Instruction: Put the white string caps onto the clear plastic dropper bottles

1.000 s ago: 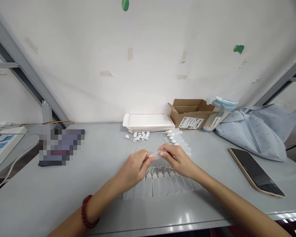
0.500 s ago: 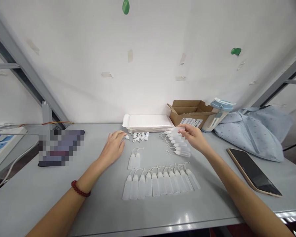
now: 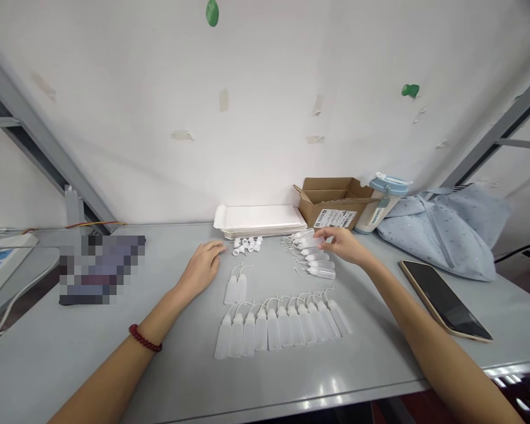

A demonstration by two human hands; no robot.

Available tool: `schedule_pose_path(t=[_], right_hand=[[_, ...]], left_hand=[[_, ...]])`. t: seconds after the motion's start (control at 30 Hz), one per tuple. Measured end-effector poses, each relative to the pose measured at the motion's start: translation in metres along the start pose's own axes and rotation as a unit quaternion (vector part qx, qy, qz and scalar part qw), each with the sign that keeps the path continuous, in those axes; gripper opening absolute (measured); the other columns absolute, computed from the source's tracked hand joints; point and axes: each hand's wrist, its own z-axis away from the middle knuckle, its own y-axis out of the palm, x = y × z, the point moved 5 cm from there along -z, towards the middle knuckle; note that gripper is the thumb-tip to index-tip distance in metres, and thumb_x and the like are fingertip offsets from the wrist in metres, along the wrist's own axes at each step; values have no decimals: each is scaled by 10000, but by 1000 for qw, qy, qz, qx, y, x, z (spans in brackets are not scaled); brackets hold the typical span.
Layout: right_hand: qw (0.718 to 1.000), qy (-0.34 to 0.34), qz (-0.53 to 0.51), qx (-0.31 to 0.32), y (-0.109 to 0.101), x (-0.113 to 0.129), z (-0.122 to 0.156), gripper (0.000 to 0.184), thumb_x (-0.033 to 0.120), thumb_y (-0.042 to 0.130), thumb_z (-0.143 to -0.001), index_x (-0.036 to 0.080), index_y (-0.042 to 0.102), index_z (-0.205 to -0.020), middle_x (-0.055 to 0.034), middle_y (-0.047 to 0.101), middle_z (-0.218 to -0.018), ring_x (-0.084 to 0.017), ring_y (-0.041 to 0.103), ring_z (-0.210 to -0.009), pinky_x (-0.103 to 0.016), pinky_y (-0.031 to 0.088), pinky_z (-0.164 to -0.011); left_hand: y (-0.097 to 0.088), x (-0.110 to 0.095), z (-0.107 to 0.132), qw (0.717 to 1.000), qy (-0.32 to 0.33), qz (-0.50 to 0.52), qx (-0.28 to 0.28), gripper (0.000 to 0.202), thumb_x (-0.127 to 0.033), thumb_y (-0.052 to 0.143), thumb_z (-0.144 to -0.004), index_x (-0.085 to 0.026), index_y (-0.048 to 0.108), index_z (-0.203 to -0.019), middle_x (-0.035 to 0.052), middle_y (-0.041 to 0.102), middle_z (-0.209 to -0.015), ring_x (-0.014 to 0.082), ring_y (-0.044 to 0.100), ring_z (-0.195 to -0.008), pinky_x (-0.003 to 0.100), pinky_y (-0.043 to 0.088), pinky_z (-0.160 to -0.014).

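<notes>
My left hand (image 3: pixel 202 266) lies on the table with its fingers stretched out, holding nothing I can see. Its fingertips are just left of a small heap of white needle-tip caps (image 3: pixel 247 246). My right hand (image 3: pixel 342 244) has thumb and forefinger closed about the end of a translucent squeeze bottle (image 3: pixel 311 242), in a column of similar bottles with tethered caps. Another squeeze bottle (image 3: pixel 322 273) lies at the near end of that column. Nearer to me, a row of squeeze bottles (image 3: pixel 272 333) lies side by side, and a pair of bottles (image 3: pixel 241 290) lies just behind its left end.
A stack of white padded envelopes (image 3: pixel 260 219) and an open cardboard box (image 3: pixel 331 203) stand against the wall. Right of them are a blue-lidded cup (image 3: pixel 382 206), a light blue bag (image 3: pixel 441 235) and a phone (image 3: pixel 444 300). A power strip (image 3: pixel 6 265) sits far left.
My right hand has moved slightly down and closed on a bottle. The cap by my left fingertips now lies with the heap. The whole view has shifted a little.
</notes>
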Motion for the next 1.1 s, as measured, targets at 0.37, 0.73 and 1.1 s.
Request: schedule_pose_path(t=[0.37, 0.73, 1.1], right_hand=[[997, -32, 58, -25, 5, 0, -1, 166, 169, 609, -649, 173, 639, -813, -46, 643, -826, -185, 576, -736, -302, 444, -678], [993, -57, 101, -35, 4, 1, 1, 200, 176, 648, -657, 168, 616, -854, -71, 602, -879, -212, 571, -779, -338, 449, -717], [980, -172, 60, -81, 19, 60, 20, 111, 156, 500, -816, 177, 551, -912, -78, 575, -879, -203, 551, -823, -341, 457, -740]], left_hand=[[-1, -2, 1, 1000, -20, 17, -4, 348, -122, 345, -818, -164, 649, -983, 89, 600, -1040, 234, 549, -1000, 389, 452, -887], [-10, -7, 2, 996, -81, 32, 7, 254, -158, 396, -770, -173, 636, -854, 81, 639, -903, 227, 594, -842, 350, 470, -792], [-24, -19, 7, 961, -203, 183, 30, 222, -335, 537, -708, -183, 580, -864, 44, 676, -873, 207, 645, -845, 304, 511, -734]])
